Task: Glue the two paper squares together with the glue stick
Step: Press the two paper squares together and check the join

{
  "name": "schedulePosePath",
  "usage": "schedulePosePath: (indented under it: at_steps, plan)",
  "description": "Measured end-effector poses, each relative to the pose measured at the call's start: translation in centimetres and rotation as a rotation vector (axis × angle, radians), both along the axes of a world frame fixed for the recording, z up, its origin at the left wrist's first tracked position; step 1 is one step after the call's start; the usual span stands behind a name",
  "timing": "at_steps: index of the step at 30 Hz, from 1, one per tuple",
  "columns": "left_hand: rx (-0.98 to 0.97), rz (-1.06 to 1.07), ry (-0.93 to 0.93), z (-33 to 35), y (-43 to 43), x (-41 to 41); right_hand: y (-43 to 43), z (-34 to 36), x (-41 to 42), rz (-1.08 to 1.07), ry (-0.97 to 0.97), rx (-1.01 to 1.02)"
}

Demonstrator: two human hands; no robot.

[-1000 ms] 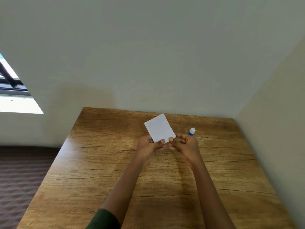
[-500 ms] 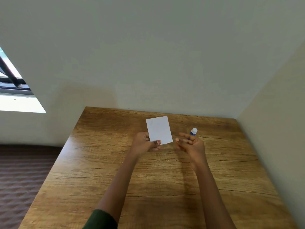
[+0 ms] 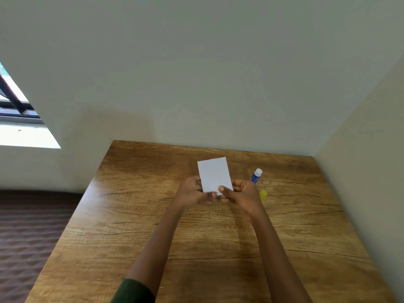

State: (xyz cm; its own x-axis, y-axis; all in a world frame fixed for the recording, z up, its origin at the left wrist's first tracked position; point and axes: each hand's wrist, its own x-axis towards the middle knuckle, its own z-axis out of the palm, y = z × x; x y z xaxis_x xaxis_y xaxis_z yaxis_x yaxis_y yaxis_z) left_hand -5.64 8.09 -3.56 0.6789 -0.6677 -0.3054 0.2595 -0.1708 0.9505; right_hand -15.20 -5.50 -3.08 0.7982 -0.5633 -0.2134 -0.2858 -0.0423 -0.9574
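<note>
Fingers of both hands pinch the lower edge of the white paper, held above the wooden table. It looks light, thin and floppy, best gripped at opposite edges. Just beyond the right hand stands the glue stick, with its yellow cap beside the knuckles.

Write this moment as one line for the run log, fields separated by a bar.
left hand: holds paper | right hand: holds paper | paper: above table | glue stick: on table, untouched | yellow cap: beside it

I'm in a plain room: my wooden table fills a bare-walled corner, window at ten o'clock.
</note>
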Motion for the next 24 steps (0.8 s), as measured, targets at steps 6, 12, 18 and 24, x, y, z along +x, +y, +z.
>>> schedulePosePath:
  at_steps: [6, 12, 18, 24]
  plan:
    - [0.044, -0.015, 0.039, 0.2, 0.4, 0.8, 0.0, -0.1, -0.3, -0.048, -0.034, 0.037]
    - [0.073, 0.062, -0.022, -0.1, 2.0, 2.1, -0.7, -0.9, -0.8, -0.213, -0.063, 0.108]
    - [0.090, 0.076, -0.004, -0.7, 0.1, 0.7, 1.1, -1.6, 0.1, -0.166, -0.051, 0.238]
    - [0.192, 0.025, -0.132, -0.2, 2.0, 2.1, -0.3, -0.8, -0.8, -0.164, 0.022, 0.138]
